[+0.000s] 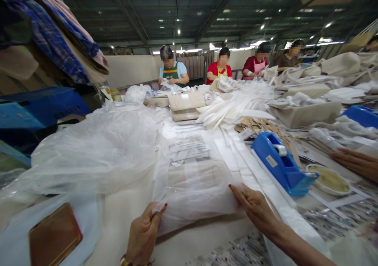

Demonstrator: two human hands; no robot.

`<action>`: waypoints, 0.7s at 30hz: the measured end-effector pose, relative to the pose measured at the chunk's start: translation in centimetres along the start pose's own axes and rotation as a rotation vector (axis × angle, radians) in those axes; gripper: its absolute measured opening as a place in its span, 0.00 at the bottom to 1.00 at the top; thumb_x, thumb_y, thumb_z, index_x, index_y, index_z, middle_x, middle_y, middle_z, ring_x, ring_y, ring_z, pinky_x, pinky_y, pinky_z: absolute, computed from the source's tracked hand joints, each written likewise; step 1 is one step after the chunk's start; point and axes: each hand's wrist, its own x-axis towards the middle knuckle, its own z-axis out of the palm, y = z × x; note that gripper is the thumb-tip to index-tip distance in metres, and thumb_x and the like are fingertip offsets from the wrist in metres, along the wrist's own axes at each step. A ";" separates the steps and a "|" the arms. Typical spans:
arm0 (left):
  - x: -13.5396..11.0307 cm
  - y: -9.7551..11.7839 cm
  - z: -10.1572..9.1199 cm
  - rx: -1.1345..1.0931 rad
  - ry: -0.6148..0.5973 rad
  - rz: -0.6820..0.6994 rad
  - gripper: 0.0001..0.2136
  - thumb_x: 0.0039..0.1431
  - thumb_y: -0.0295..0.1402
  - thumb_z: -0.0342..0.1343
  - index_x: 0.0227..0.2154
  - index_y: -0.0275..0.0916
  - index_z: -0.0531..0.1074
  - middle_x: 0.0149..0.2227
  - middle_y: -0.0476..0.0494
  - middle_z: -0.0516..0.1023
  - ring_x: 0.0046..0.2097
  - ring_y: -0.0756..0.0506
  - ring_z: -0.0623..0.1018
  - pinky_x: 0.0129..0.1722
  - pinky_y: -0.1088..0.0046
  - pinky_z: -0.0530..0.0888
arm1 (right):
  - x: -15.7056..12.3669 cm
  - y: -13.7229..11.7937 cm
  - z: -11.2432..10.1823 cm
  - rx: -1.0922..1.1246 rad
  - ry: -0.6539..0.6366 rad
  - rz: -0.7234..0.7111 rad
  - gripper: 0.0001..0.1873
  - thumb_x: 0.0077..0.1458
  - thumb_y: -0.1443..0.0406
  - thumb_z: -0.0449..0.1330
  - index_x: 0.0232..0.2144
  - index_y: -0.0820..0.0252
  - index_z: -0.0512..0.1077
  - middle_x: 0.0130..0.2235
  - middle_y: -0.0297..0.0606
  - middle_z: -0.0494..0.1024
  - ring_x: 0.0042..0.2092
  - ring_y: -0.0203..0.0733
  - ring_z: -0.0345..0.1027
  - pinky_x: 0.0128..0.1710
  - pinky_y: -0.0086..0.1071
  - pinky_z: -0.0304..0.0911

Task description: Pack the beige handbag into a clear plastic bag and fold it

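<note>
A translucent plastic bag (201, 195) with dark printed text lies in front of me. Inside it shows a flat beige folded item, perhaps a handbag, its shape blurred by the film. My left hand (144, 231) is closed, pinching the near left corner of the bag between thumb and fingers. At the near right corner, my right hand (256, 205) is likewise closed on the film. The bag's near edge is stretched between both hands, slightly above the table. Flat white sheets or sleeves (254, 167) lie under and beside it.
A blue tape dispenser (274, 163) and a round dish (327, 179) stand right, near another person's hand (358, 162). Brown tags (265, 128) lie behind. A heap of clear plastic (97, 144) and a brown phone-like case (54, 234) are left. Several co-workers (174, 71) sit across the table.
</note>
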 end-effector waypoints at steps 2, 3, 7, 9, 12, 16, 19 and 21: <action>0.0 0.5 0.3 0.050 0.108 0.015 0.15 0.50 0.49 0.49 0.28 0.44 0.72 0.21 0.56 0.69 0.25 0.51 0.66 0.27 0.79 0.63 | 0.1 0.2 0.5 0.027 0.041 0.032 0.28 0.55 0.43 0.41 0.17 0.54 0.61 0.16 0.30 0.66 0.20 0.38 0.63 0.23 0.30 0.55; 0.1 0.7 0.4 0.089 0.149 0.023 0.14 0.51 0.47 0.48 0.29 0.44 0.72 0.21 0.56 0.69 0.25 0.51 0.66 0.27 0.79 0.62 | 0.1 0.3 0.7 0.044 0.050 0.054 0.28 0.55 0.43 0.41 0.17 0.54 0.60 0.15 0.30 0.66 0.20 0.38 0.62 0.23 0.30 0.55; 1.4 1.1 0.6 0.240 0.167 -0.061 0.14 0.55 0.45 0.44 0.22 0.44 0.67 0.16 0.56 0.61 0.21 0.51 0.64 0.25 0.78 0.59 | 0.5 0.8 1.5 0.098 0.069 0.126 0.29 0.55 0.43 0.40 0.18 0.55 0.62 0.17 0.32 0.68 0.22 0.38 0.63 0.24 0.30 0.56; 2.2 0.8 0.5 0.272 0.121 -0.126 0.17 0.56 0.46 0.43 0.19 0.43 0.64 0.15 0.56 0.59 0.21 0.51 0.63 0.24 0.78 0.59 | 0.7 1.2 1.9 0.109 0.082 0.142 0.30 0.56 0.43 0.39 0.18 0.56 0.64 0.21 0.35 0.72 0.25 0.40 0.65 0.26 0.30 0.58; 2.9 0.2 0.5 0.362 0.042 -0.166 0.18 0.57 0.45 0.41 0.18 0.43 0.62 0.16 0.55 0.61 0.23 0.50 0.65 0.25 0.78 0.60 | 0.7 1.7 2.3 0.006 0.119 0.133 0.32 0.57 0.44 0.36 0.19 0.56 0.66 0.23 0.37 0.74 0.26 0.42 0.68 0.26 0.31 0.57; 2.8 0.0 1.3 0.712 0.053 -0.117 0.17 0.62 0.43 0.37 0.24 0.44 0.65 0.17 0.53 0.66 0.22 0.47 0.68 0.23 0.75 0.57 | 0.5 2.0 2.5 -0.299 0.196 0.024 0.35 0.59 0.46 0.32 0.20 0.56 0.69 0.19 0.37 0.73 0.22 0.43 0.69 0.21 0.31 0.50; 2.2 0.0 2.0 1.052 0.217 0.067 0.17 0.63 0.42 0.38 0.26 0.43 0.66 0.19 0.49 0.70 0.21 0.45 0.71 0.21 0.73 0.56 | 0.4 2.3 2.7 -0.431 0.238 -0.045 0.36 0.62 0.50 0.29 0.22 0.57 0.70 0.18 0.37 0.73 0.20 0.41 0.69 0.20 0.32 0.48; 2.3 0.0 2.0 1.184 0.390 0.312 0.14 0.62 0.39 0.42 0.29 0.38 0.69 0.24 0.43 0.73 0.24 0.44 0.73 0.22 0.71 0.61 | 0.4 2.5 2.9 -0.487 0.225 -0.091 0.36 0.63 0.53 0.28 0.24 0.57 0.72 0.19 0.36 0.74 0.20 0.40 0.69 0.20 0.32 0.47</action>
